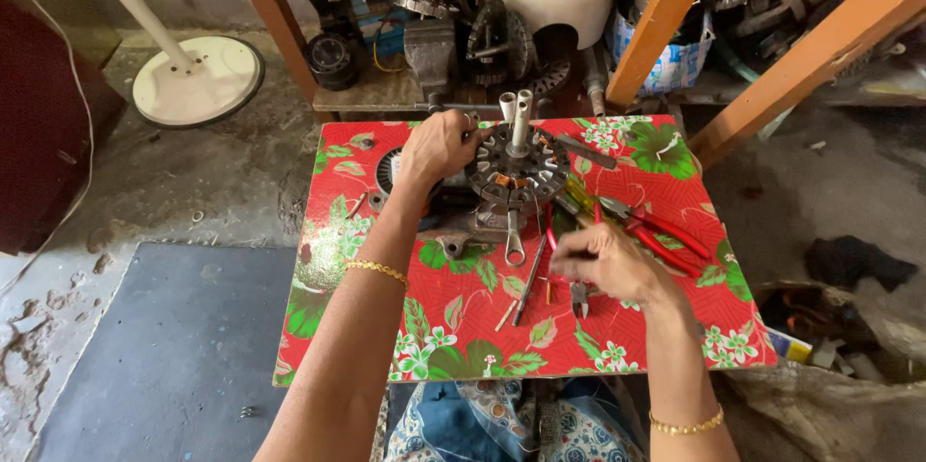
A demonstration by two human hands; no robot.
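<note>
A round fan motor stator (pixel 518 170) with copper windings and an upright white shaft stands on a low table covered in red flowered cloth (pixel 463 327). My left hand (pixel 436 147) grips the stator's left rim. My right hand (pixel 608 262) rests on the cloth at the right, fingers closed on small pliers (pixel 579 298) whose dark jaws poke out below the hand. A spanner (pixel 514 240) lies just below the stator, and a thin dark rod (pixel 529 284) lies beside it.
Red-handled pliers (pixel 666 235) and a screwdriver (pixel 579 202) lie right of the stator. Behind the table a wooden shelf holds motor parts (pixel 453 28). A white fan base (pixel 198 81) stands at the far left, orange wooden beams (pixel 801 67) at the right, a grey mat (pixel 164 356) on the floor.
</note>
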